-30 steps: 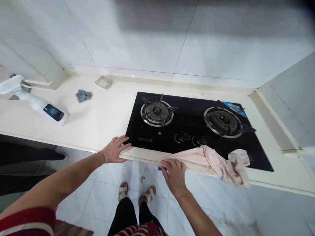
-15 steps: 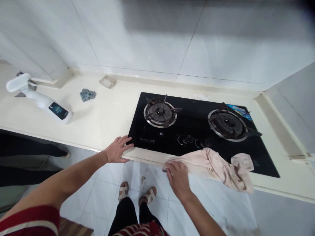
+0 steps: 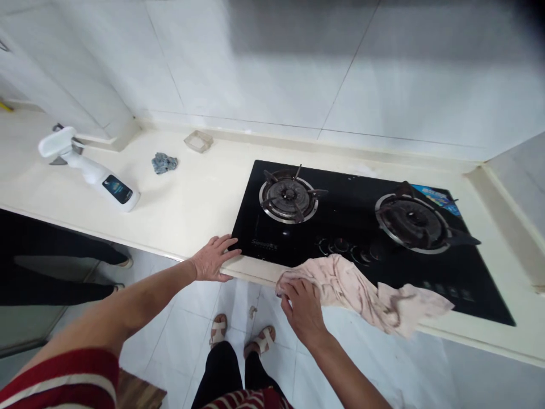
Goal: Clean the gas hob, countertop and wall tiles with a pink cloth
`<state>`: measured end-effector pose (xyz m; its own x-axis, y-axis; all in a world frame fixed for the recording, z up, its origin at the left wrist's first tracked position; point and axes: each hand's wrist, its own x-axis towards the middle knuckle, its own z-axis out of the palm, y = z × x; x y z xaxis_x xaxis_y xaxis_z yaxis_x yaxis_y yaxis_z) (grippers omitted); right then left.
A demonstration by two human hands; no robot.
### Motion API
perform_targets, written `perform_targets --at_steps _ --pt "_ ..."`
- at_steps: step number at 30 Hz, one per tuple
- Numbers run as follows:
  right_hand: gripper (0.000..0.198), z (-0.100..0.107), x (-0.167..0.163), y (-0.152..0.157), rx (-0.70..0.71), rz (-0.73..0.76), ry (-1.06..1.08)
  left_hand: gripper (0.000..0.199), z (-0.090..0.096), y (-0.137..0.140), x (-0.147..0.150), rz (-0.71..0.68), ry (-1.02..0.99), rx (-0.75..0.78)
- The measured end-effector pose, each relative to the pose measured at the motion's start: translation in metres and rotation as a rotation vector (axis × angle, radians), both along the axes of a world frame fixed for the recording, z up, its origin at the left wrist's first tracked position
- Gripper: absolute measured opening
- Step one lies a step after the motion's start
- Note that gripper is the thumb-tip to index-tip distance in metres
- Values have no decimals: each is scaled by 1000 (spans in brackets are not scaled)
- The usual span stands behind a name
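My right hand (image 3: 303,309) grips one end of a pale pink cloth (image 3: 349,284) at the counter's front edge. The rest of the cloth trails to the right, over the edge and the front strip of the black gas stove (image 3: 347,199). My left hand (image 3: 215,258) rests with fingers apart on the counter edge, its fingertips at the stove's front left corner. The stove has two round burners, a left burner (image 3: 289,196) and a right burner (image 3: 411,221), with control knobs (image 3: 340,244) between them near the front.
Left on the cream counter (image 3: 200,199) stand a white spray bottle (image 3: 102,173), a grey-blue scrubbing pad (image 3: 164,163) and a small clear tray (image 3: 198,141). A tiled wall rises behind. Another person's dark-clothed legs (image 3: 55,272) are at the left below the counter.
My right hand has slid slightly left along the counter edge with the cloth, whose trailing part lies more stretched out. My left hand keeps its place by the stove corner. The view has shifted a little.
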<state>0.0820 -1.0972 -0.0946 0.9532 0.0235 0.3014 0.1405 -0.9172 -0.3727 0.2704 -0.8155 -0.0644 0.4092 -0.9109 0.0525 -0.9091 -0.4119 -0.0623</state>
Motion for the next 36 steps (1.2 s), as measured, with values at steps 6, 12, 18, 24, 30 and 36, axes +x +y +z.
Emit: perform_targets --at_steps 6,12,18,24,30,36 --pt "14 4 19 36 4 26 -23 84 0 1 -1 -1 5 -16" --pt "21 3 1 -3 -50 20 -2 85 0 1 -1 5 8 -18" --pt "13 13 23 51 15 3 57 85 1 2 -1 5 16 -8" --pt "25 30 21 32 45 -107 -105 83 1 5 3 -19 -31 -40" --pt "47 2 -14 -59 -143 -694 -144 75 -3 8 12 -70 -107 -112" --pt "34 -13 -51 -187 -175 -881 -105 73 -17 17 24 -75 -194 -135"
